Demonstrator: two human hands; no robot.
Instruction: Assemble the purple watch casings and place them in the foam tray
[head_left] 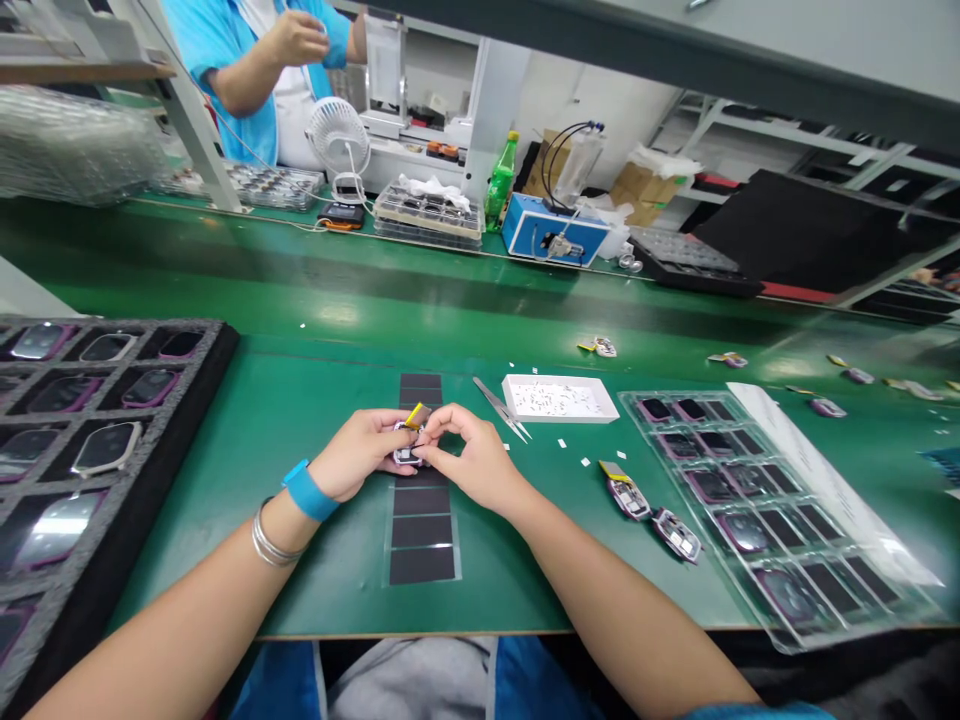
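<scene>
My left hand (365, 450) and my right hand (471, 455) meet over the green mat, both pinched on one small watch-like device (409, 440) with a yellow tab at its top. The fingers of both hands are closed round it, so most of its body is hidden. Under the hands runs a strip of dark rectangular pads (421, 520) on a clear liner. Tweezers (501, 408) lie just right of the hands, apart from them. Two similar opened devices (652, 512) rest on the mat further right.
A black foam tray (161, 445) of devices fills the left. A clear blister tray (757, 500) with a paper sheet lies right. A white tray (559, 397) of small parts sits behind. Across the belt (300, 290) another person in blue stands by a fan (339, 140), trays and a blue box.
</scene>
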